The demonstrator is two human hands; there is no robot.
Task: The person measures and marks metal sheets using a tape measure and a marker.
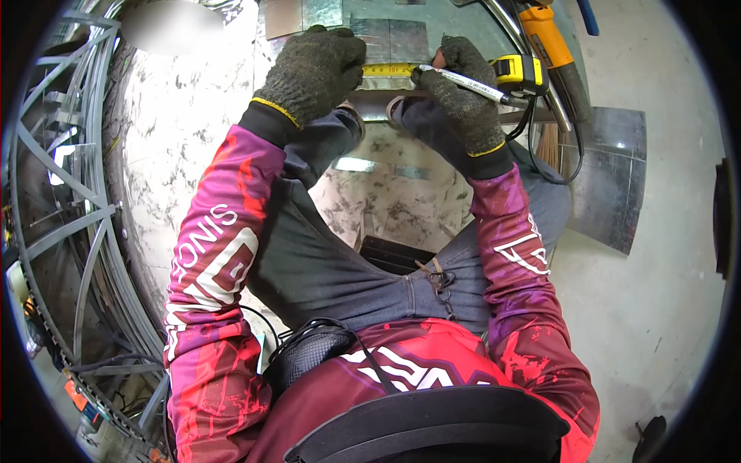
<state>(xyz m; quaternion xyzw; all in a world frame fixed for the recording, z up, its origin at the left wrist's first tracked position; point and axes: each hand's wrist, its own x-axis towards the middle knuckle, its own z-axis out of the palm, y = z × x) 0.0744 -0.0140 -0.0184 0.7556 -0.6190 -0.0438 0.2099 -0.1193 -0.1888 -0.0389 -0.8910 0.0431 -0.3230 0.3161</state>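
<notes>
Both my hands wear dark knit gloves. My left hand (315, 73) is closed at the left end of the yellow tape blade (388, 70), which lies across a metal sheet (387, 40). In my right hand (465, 96) is a white marker (472, 84), held slantwise with one end by the blade. Right beside that hand sits the yellow and black tape measure case (519, 75), from which the blade seems to run, partly hidden behind my fingers.
An orange-handled power tool (546, 37) with a black cable lies at the upper right. More metal sheets (610, 174) are on the floor at right. Metal frames and strips (96, 193) stand along the left. My bent legs surround the middle.
</notes>
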